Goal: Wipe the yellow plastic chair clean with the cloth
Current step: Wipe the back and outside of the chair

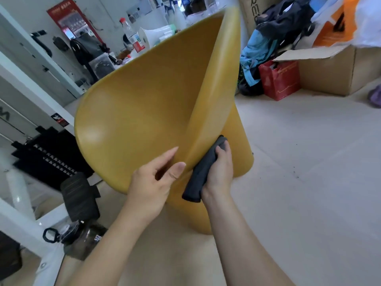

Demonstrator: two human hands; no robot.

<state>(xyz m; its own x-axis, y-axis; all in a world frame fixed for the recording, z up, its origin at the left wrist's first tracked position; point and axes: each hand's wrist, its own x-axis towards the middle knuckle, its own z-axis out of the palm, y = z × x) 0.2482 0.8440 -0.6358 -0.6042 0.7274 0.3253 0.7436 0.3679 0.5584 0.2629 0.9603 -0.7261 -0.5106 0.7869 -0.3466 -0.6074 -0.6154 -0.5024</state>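
The yellow plastic chair (148,104) fills the middle of the view, tilted, its curved shell facing me. My left hand (152,182) pinches the chair's near edge between thumb and fingers. My right hand (219,172) grips a folded dark grey cloth (203,172) and presses it against the chair's outer side, just right of that edge. The cloth's lower end sticks out below my palm.
Black bags and a dark bottle (82,238) lie on the floor at the lower left by a white frame (26,221). A red bag (278,79), clothes and a cardboard box (329,69) stand at the back right. The pale floor (309,182) stretches to the right.
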